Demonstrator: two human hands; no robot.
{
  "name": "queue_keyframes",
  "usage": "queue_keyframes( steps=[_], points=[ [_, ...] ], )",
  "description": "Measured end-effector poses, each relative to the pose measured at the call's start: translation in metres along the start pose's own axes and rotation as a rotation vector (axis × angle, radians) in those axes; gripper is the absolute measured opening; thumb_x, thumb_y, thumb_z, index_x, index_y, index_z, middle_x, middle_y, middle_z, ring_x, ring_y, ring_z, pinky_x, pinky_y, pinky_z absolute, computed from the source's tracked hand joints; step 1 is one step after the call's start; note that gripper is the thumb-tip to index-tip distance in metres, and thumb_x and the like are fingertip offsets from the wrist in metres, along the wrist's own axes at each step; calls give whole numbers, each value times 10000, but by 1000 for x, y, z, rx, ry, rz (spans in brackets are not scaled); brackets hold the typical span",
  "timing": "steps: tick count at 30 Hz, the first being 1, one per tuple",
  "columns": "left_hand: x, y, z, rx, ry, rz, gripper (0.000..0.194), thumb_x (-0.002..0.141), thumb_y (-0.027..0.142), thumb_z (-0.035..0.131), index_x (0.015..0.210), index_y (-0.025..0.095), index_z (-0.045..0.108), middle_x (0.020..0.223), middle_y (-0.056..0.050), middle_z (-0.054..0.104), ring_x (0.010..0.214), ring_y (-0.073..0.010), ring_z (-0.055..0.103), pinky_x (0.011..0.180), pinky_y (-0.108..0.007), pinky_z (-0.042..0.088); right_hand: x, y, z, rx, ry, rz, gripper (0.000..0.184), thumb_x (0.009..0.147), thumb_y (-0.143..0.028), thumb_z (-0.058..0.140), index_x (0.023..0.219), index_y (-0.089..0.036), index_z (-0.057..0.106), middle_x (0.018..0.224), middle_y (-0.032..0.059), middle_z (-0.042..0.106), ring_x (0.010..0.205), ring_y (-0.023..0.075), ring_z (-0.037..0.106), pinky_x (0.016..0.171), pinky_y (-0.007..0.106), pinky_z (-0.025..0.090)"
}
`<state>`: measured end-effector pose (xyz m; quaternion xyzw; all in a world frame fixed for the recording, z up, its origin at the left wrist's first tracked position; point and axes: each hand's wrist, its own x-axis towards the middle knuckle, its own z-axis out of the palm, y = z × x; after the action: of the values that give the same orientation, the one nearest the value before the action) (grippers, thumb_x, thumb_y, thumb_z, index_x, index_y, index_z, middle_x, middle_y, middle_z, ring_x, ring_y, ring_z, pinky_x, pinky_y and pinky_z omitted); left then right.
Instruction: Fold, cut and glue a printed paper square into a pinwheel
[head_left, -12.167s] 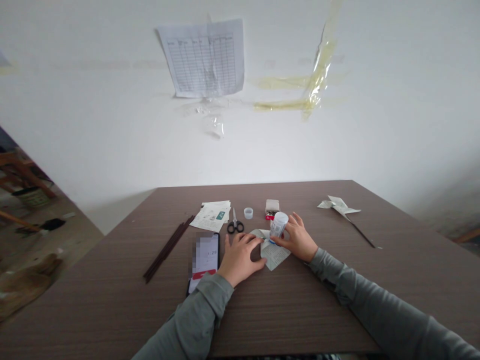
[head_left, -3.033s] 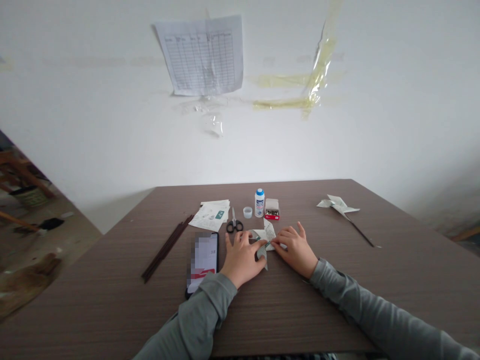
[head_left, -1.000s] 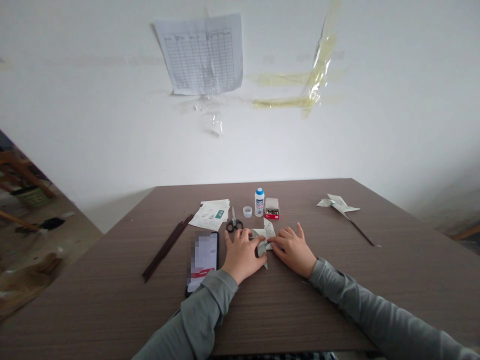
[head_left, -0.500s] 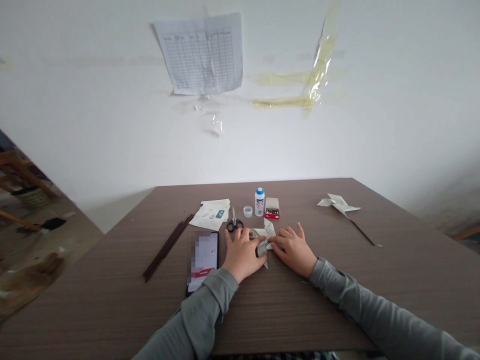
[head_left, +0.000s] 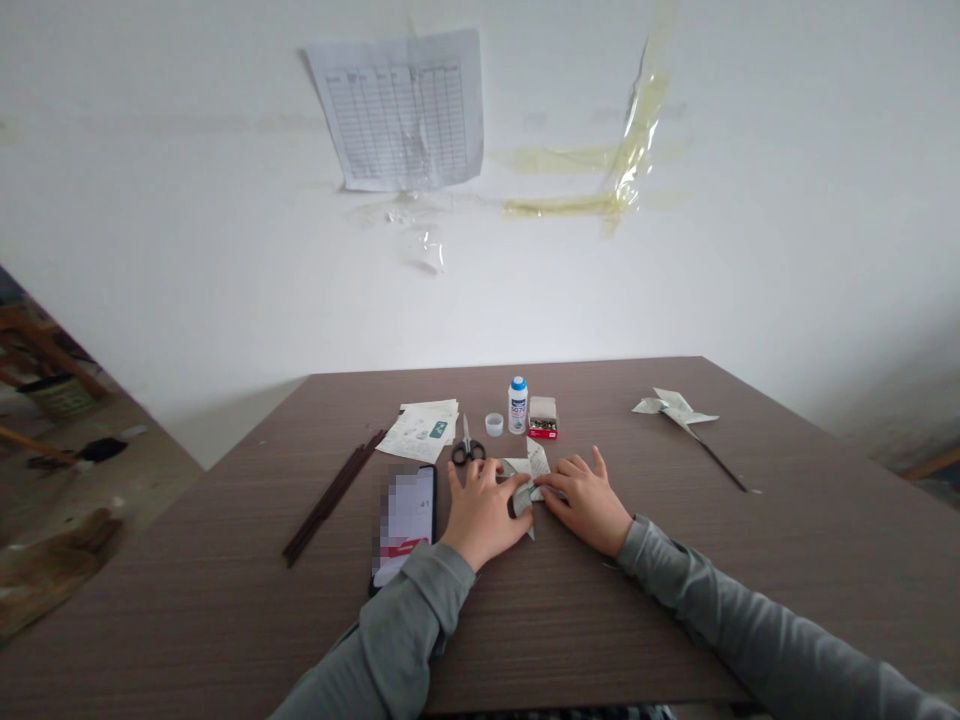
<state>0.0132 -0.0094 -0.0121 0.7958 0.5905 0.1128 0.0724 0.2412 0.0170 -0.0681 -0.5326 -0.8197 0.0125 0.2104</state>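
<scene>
A printed-paper pinwheel (head_left: 538,460) lies flat on the table between my hands, its folded blades pointing several ways. My left hand (head_left: 484,512) grips its left side, with the thumb and fingers on the paper near the centre. From the right, my right hand (head_left: 589,503) pinches at the middle of the pinwheel with thumb and index finger, the other fingers raised. Its centre is partly covered by my fingertips. Just beyond my left fingers are black-handled scissors (head_left: 468,452), points facing away.
Behind the hands stand a white bottle with blue cap (head_left: 517,408), a small clear cup (head_left: 493,425) and an open red box of small metal pieces (head_left: 543,431). Leftward are paper sheets (head_left: 418,430), dark sticks (head_left: 334,500) and a phone (head_left: 409,525). A pinwheel on a stick (head_left: 679,410) lies right.
Both hands keep nearly the same hold on the paper pinwheel. The whole view has shifted very slightly; nothing else on the table has visibly moved.
</scene>
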Motion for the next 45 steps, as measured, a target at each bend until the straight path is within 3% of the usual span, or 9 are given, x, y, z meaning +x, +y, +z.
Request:
queue_keyframes(
  steps=[9,14,19,25,36,45],
  points=[
    [2,4,-14,1,-83,-8,583,1117,429,910,1698,394,911,1714,-182,813,1757,-519,632,1558,-968,265,1,-4,-2,5,-5,17,296,1174,-241,780,1287,-379,1016,1204,70,937,1325,409,845,1509,916,406],
    [1,4,-10,0,-54,-6,570,1111,412,936,1680,400,921,1696,-169,821,1748,-521,646,1557,-961,298,1,-4,-2,10,-2,26,300,1166,-226,786,1284,-380,1015,1210,70,942,1333,394,844,1518,869,420],
    [-3,3,-4,-13,-9,-4,546,1127,398,928,1673,404,918,1621,-151,843,1677,-484,685,1560,-907,347,0,-3,-2,34,-3,27,306,1168,-230,771,1298,-369,1011,1200,81,936,1337,394,846,1493,913,423],
    [-7,1,-1,-31,50,17,434,1106,363,950,1534,424,986,1581,-132,851,1600,-466,698,1528,-890,413,0,-2,-1,46,0,26,283,1114,-247,839,1287,-396,1006,1218,65,936,1331,407,852,1478,914,450],
    [-7,2,-6,2,-2,1,458,1147,363,925,1598,430,965,1650,-140,834,1670,-486,675,1543,-928,375,-1,-7,-7,42,-7,36,360,1076,-230,879,1380,-372,1008,1250,82,942,1371,412,845,1524,931,352],
    [-6,-1,-4,26,10,43,443,1149,382,911,1584,448,970,1680,-140,830,1704,-488,626,1536,-910,366,-1,-7,-8,-3,-38,-2,306,1110,-284,864,1351,-391,1020,1269,94,936,1388,425,829,1508,946,366]
  ],
)
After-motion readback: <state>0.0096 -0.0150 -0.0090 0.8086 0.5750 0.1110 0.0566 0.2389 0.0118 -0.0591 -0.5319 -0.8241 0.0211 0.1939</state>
